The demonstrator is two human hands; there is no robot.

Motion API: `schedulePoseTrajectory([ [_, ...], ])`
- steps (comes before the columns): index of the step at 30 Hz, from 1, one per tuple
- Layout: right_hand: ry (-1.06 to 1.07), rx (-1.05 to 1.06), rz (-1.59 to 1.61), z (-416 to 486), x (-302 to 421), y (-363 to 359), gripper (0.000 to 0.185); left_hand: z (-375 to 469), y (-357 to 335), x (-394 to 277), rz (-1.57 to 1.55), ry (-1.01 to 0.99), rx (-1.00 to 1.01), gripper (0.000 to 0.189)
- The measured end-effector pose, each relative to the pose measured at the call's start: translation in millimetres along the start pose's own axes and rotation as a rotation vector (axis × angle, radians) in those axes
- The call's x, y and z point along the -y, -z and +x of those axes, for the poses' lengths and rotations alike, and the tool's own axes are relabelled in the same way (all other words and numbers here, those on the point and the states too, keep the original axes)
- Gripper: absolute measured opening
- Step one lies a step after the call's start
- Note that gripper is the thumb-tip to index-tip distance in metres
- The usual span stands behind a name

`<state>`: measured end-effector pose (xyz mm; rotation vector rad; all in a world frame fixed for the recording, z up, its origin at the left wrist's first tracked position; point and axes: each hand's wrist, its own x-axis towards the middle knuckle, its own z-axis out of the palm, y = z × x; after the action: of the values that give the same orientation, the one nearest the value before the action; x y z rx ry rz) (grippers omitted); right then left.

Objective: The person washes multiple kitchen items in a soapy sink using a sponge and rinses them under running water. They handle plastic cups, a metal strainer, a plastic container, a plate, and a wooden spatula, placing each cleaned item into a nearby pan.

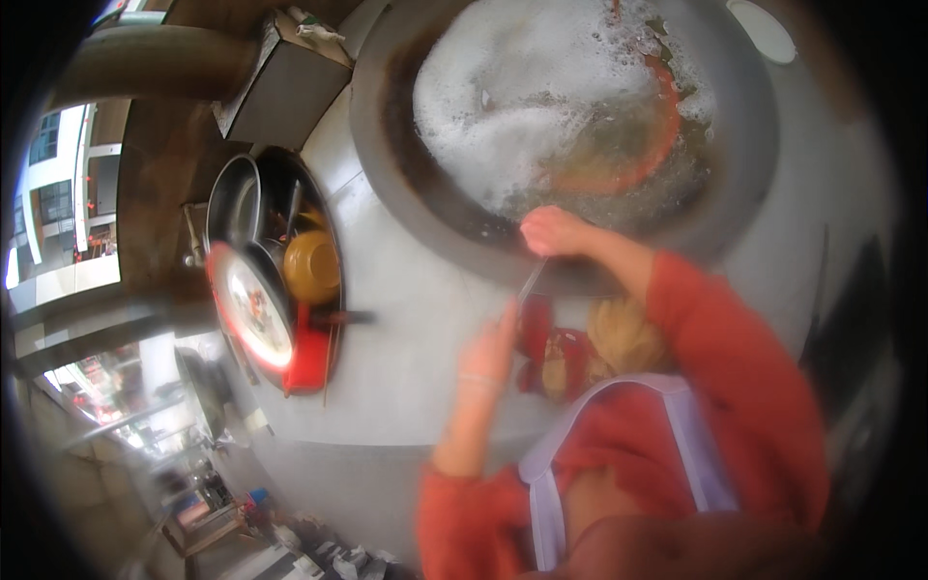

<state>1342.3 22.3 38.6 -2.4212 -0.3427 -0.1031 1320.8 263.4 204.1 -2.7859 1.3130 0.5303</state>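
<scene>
My left hand (489,351), blurred, is closed around a thin, metallic-looking utensil (533,279), whose upper end reaches my right hand. My right hand (552,230) is curled at the near rim of a large wok (384,138); what its fingers hold is hidden. Foamy liquid (500,87) fills the wok, with a curved orange hose-like thing (670,123) in it. Just before my body, a red bag or wrapper (536,330) and a yellowish-brown bundle (627,333) rest on the grey counter (406,312).
To the left stands a large basin (341,290) holding a metal bowl (235,199), a yellow bowl (312,267), a red-rimmed enamel dish (250,308) and a red-handled utensil (308,355). A tiled block (290,94) rises behind it. A white oval lid or dish (763,30) lies at the upper right.
</scene>
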Motion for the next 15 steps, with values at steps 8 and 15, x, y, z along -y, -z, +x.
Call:
schedulePoseTrajectory([
  [8,-0.844,0.357,0.007,-52,-44,59,0.024,18,11,-2,0.115,-0.054,0.152,0.062],
  [15,-0.124,0.221,-0.058,-29,66,63,0.023,44,16,-16,0.182,0.011,0.352,0.05],
])
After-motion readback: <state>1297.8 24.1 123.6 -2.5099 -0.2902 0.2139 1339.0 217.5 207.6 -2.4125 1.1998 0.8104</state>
